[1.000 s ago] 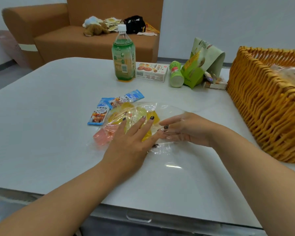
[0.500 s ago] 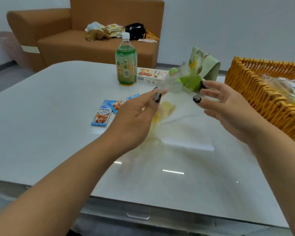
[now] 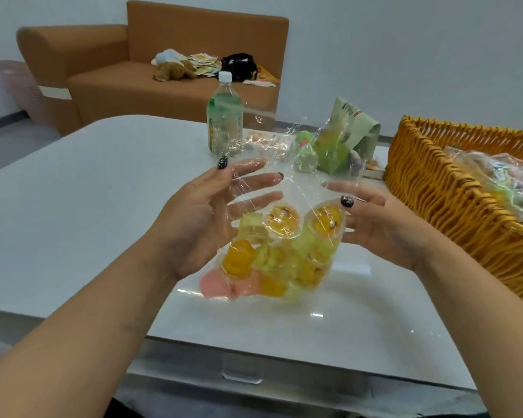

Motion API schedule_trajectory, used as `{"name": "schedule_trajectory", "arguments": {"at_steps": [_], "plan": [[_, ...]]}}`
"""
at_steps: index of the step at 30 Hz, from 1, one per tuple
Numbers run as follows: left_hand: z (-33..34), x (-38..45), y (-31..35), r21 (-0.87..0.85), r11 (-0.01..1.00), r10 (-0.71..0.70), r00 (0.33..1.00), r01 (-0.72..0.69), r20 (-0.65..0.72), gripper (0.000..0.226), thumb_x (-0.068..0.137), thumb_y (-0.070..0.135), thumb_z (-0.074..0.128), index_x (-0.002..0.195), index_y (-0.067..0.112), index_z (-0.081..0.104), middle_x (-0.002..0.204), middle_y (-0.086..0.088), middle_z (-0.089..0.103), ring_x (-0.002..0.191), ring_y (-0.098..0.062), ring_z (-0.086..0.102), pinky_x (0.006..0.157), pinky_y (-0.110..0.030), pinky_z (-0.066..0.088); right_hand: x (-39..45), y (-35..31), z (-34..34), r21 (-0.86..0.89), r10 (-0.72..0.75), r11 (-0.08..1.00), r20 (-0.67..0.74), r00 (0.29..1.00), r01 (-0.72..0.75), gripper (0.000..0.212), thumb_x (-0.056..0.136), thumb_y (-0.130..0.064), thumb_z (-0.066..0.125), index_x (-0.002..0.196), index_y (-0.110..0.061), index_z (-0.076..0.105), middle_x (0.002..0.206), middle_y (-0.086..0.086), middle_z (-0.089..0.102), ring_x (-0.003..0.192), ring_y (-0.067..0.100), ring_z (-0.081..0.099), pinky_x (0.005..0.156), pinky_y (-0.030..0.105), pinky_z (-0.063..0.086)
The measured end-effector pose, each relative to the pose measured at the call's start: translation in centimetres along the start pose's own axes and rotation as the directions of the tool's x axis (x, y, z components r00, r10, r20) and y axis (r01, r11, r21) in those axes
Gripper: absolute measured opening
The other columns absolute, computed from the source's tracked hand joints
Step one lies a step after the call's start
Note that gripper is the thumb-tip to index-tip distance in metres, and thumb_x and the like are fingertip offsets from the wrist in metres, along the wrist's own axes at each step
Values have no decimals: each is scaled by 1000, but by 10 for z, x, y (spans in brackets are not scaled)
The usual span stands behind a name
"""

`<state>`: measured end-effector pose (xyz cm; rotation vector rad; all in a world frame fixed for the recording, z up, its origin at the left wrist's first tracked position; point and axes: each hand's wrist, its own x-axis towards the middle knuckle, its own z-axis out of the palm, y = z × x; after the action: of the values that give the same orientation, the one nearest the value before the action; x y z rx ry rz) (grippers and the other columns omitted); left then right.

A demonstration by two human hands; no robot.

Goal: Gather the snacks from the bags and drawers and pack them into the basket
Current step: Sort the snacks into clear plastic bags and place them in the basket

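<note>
A clear plastic bag of jelly cups (image 3: 278, 254), yellow, orange, green and pink, hangs above the white table (image 3: 73, 206) between my hands. My left hand (image 3: 200, 218) pinches the bag's upper left, thumb in front and fingers spread behind the film. My right hand (image 3: 384, 233) holds its right side, thumb on the front. The wicker basket (image 3: 435, 188) stands at the right with clear-wrapped snack packets (image 3: 501, 182) inside. The small blue sachets are hidden behind my left hand.
At the table's far side stand a green drink bottle (image 3: 224, 116), a flat snack box (image 3: 263, 140), a green can (image 3: 305, 152) and a green paper bag (image 3: 357, 128). A brown sofa (image 3: 133, 86) with oddments is behind. A drawer handle (image 3: 242, 375) shows below the table edge.
The jelly bag lay flat on the table under my hands; both hands have lifted it and now hold it upright in the air, cups sagging to the bottom.
</note>
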<state>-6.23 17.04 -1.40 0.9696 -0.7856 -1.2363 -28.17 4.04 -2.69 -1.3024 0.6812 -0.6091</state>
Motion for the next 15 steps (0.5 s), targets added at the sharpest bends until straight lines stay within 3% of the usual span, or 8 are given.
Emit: {"name": "schedule_trajectory", "arguments": {"at_steps": [3, 5, 8, 12, 15], "plan": [[-8, 1, -11, -80, 994, -81, 996, 78, -29, 41, 105, 30, 29, 116, 14, 65, 115, -8, 72, 109, -28, 68, 90, -51, 52, -1, 7, 7, -121, -80, 991, -154, 985, 61, 28, 73, -18, 69, 100, -11, 71, 89, 9, 73, 88, 22, 69, 88, 44, 53], [-16, 6, -15, 2, 993, -121, 989, 121, -80, 39, 105, 31, 32, 114, 14, 66, 114, -9, 72, 109, -27, 68, 88, -49, 53, -3, 9, 12, -209, -122, 975, -232, 965, 73, 19, 73, -20, 70, 89, -10, 72, 83, 8, 74, 80, 19, 69, 82, 38, 52], [-29, 16, -17, 209, 962, -143, 975, 178, -171, 36, 105, 28, 35, 107, 14, 68, 106, -5, 75, 105, -18, 69, 96, -49, 50, -4, 11, 17, -259, -141, 964, -288, 947, 65, 18, 83, -18, 68, 93, -3, 70, 85, 9, 75, 83, 21, 72, 85, 35, 53], [-42, 29, -15, 350, 927, -58, 972, 138, -229, 25, 103, 18, 44, 108, 16, 68, 98, -4, 76, 99, -16, 71, 102, -47, 48, 6, 14, 15, -248, -137, 967, -326, 935, 56, 17, 87, -16, 66, 93, 0, 70, 86, 11, 75, 82, 19, 72, 85, 32, 54], [-48, 40, -22, 525, 839, 3, 964, 142, -266, 24, 96, 5, 51, 114, 16, 63, 89, 1, 77, 83, -5, 72, 86, -23, 52, 22, 26, 6, -213, -59, 977, -339, 939, -16, 17, 88, -16, 65, 92, 0, 70, 86, 12, 75, 74, 17, 69, 78, 29, 54]]}}
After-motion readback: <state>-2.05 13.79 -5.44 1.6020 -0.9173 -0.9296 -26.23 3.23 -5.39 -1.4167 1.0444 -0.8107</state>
